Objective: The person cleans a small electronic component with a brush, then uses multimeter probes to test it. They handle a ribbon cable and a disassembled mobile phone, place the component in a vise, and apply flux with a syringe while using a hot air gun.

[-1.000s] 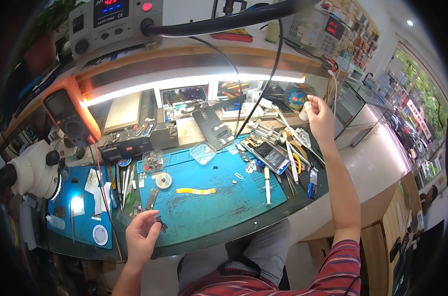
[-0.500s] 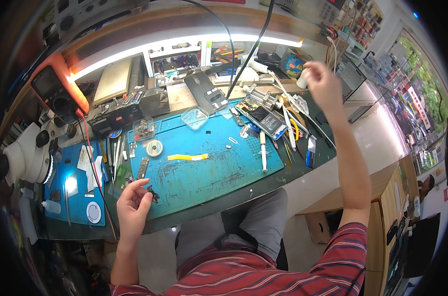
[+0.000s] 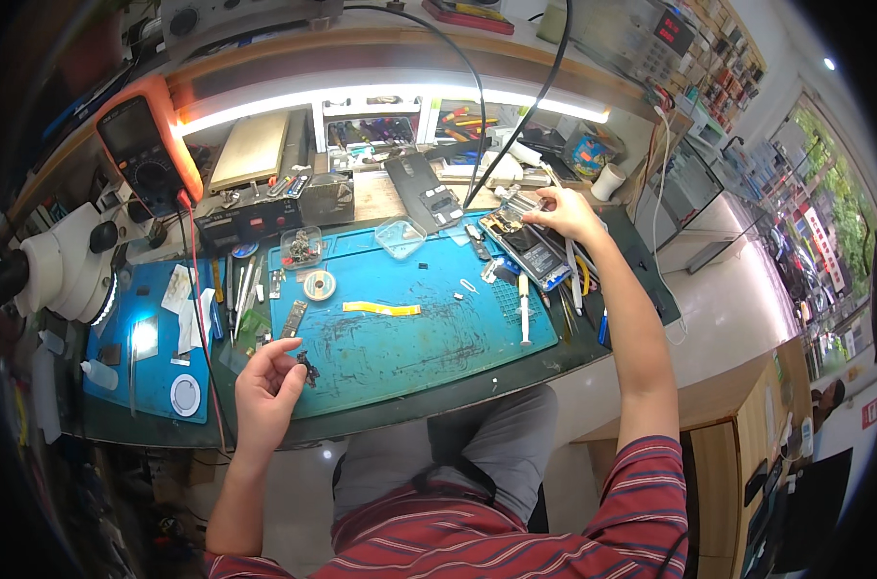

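My left hand (image 3: 270, 388) is closed in a pinch at the left front of the blue mat (image 3: 400, 352). Between its thumb and fingers sits a small dark part (image 3: 309, 371), its kind too small to make out. At the back right, my right hand (image 3: 569, 214) bends its fingers over the top end of an opened phone (image 3: 537, 253) with bare innards. Metal bars of a fixture (image 3: 517, 201) lie beside those fingertips; what they pinch is hidden. A yellow flex cable (image 3: 381, 309) rests mid-mat, with a solder spool (image 3: 319, 285) to its left.
An orange multimeter (image 3: 147, 145) stands back left above a white microscope (image 3: 67, 261). Near the phone lie a syringe (image 3: 524, 309), tweezers and pens. A clear tray (image 3: 401, 237) and a box of small parts (image 3: 301, 248) line the mat's back edge. Black cables hang over the bench.
My right hand has come down and left from beside the white cup to the opened phone. My left hand still holds the small dark part. The whole view has shifted slightly.
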{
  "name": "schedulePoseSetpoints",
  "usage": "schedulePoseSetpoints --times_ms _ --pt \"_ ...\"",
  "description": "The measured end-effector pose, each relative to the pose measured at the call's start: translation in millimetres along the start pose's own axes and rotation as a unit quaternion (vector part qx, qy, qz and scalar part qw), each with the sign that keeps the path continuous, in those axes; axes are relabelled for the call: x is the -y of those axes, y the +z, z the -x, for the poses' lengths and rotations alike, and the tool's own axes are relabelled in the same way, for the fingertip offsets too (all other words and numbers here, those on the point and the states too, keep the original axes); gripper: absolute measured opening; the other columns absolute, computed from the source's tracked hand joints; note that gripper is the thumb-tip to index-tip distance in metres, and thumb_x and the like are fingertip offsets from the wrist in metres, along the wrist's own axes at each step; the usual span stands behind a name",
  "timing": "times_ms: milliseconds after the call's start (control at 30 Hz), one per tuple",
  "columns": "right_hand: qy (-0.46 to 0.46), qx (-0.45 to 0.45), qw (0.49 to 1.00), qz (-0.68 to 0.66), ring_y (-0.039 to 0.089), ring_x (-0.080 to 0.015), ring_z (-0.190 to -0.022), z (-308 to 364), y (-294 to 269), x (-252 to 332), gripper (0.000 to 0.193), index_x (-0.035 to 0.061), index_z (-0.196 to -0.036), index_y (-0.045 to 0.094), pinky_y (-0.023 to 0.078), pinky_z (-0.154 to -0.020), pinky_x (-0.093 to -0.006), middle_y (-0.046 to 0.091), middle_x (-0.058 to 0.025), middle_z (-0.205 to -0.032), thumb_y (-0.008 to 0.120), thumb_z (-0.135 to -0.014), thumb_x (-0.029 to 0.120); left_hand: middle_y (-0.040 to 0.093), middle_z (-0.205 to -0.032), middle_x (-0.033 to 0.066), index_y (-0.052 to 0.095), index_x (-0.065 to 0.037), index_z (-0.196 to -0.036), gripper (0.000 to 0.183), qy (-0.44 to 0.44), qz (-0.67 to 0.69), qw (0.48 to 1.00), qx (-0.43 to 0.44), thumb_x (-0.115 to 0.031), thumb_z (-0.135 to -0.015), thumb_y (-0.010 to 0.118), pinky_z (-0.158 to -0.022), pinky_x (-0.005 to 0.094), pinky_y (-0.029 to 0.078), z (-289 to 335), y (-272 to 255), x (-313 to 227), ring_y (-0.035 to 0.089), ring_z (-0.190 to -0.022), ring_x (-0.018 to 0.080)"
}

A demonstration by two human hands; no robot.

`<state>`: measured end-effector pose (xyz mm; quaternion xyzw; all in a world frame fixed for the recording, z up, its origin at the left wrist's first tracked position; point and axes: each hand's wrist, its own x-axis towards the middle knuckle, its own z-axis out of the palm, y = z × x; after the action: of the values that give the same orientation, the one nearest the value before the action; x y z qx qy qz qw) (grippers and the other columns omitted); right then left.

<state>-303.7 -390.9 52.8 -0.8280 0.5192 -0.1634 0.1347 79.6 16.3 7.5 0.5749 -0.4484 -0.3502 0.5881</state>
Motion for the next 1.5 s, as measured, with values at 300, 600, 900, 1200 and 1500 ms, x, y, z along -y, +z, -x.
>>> schedulePoseSetpoints --times_ms 300,600,900,1200,1500 --pt "-0.093 -0.199 0.963 0.156 0.070 -0.0324 -0.101 36.3 -36.5 -0.2 0.049 0.0031 -0.111 0.077 0.055 -0.092 -0.0416 0.074 -0.0160 -0.107 0.081 -0.080 0.041 0.068 -0.097 0.0015 0.067 0.001 -0.125 0.029 -0.026 -0.012 0.999 -0.016 0.002 -0.096 0.066 -0.072 0.0197 0.049 2.1 0.3 -4.6 0.063 -0.085 0.0047" --pt "-0.233 0.009 0.967 -0.104 0.066 -0.0279 -0.110 165.1 -11.6 143.7 0.054 0.0011 -0.125 0.070 0.054 -0.094 -0.0376 0.068 -0.0145 -0.121 0.087 -0.078 0.022 0.073 -0.097 0.0050 0.068 0.002 -0.121 0.023 -0.062 0.009 0.998 -0.027 -0.004 -0.099 0.066 -0.064 0.0217 0.051 -7.6 1.9 -13.1 0.070 -0.085 0.0096" --pt "-0.384 0.040 0.912 -0.141 0.062 -0.0340 -0.116 176.1 76.2 215.5 0.067 0.0035 -0.132 0.064 0.052 -0.098 -0.0439 0.065 -0.0141 -0.131 0.088 -0.078 0.033 0.074 -0.097 0.0065 0.069 0.002 -0.120 0.023 -0.092 -0.002 0.995 0.044 -0.008 -0.099 0.069 -0.065 0.0217 0.053 -8.9 3.9 -32.4 0.072 -0.085 0.0110" --pt "-0.437 0.014 0.877 -0.201 0.066 -0.0345 -0.115 181.1 54.2 221.7 0.062 0.0039 -0.132 0.062 0.056 -0.093 -0.0422 0.067 -0.0129 -0.129 0.087 -0.076 0.014 0.073 -0.096 0.0035 0.058 -0.002 -0.135 0.037 -0.044 0.049 0.986 0.151 -0.008 -0.100 0.069 -0.073 0.0212 0.056 -28.2 60.2 -50.1 0.070 -0.087 0.0069" --pt "-0.367 -0.028 0.918 -0.151 0.067 -0.0305 -0.104 181.6 49.6 190.1 0.060 0.0041 -0.133 0.062 0.054 -0.092 -0.0412 0.072 -0.0109 -0.118 0.086 -0.080 0.018 0.070 -0.120 0.0119 0.060 -0.003 -0.135 0.051 0.200 -0.200 0.950 0.135 -0.007 -0.088 0.079 -0.090 0.0323 0.056 -33.5 62.0 -34.4 0.069 -0.107 0.0199"
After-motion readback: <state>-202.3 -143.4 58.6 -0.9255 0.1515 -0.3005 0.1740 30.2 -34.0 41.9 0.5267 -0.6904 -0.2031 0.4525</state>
